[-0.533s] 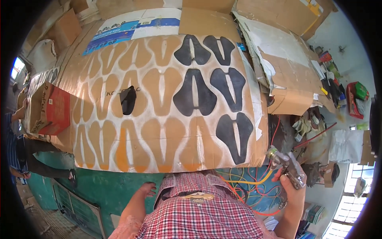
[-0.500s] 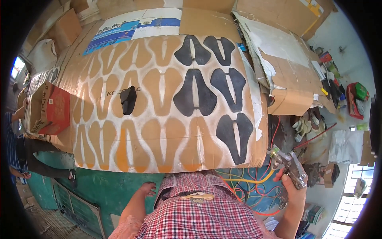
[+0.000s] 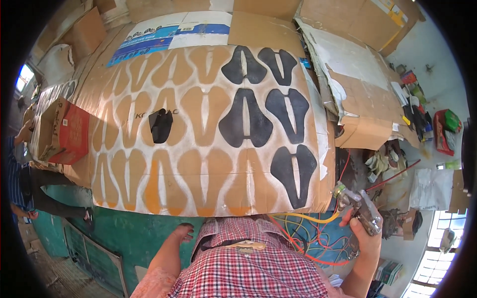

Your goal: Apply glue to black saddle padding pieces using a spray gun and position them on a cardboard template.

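My right hand (image 3: 366,233) is closed around a metal spray gun (image 3: 365,211) at the right, beyond the table's edge, with a yellow hose (image 3: 318,220) running to it. My left hand (image 3: 184,232) hangs beside my checked shirt with nothing in it, fingers loosely apart, just off the near edge of the cardboard-covered table (image 3: 154,196). Several flat black two-lobed pieces with slits (image 3: 294,176) lie on the right part of the cardboard. Farther left shows a small dark, folded-looking piece (image 3: 161,126); whether it rests on the cardboard I cannot tell.
Bare tan outlines edged with whitish spray cover the cardboard. A red and brown carton (image 3: 74,131) stands at the left end, near a person in striped clothing (image 3: 21,184). Tangled hoses (image 3: 310,238) lie on the floor at right. A metal frame (image 3: 94,253) stands at lower left.
The small dark piece looks wider and differently turned. The view has shifted slightly. My right hand keeps the spray gun in nearly the same place; the left still hangs at my side.
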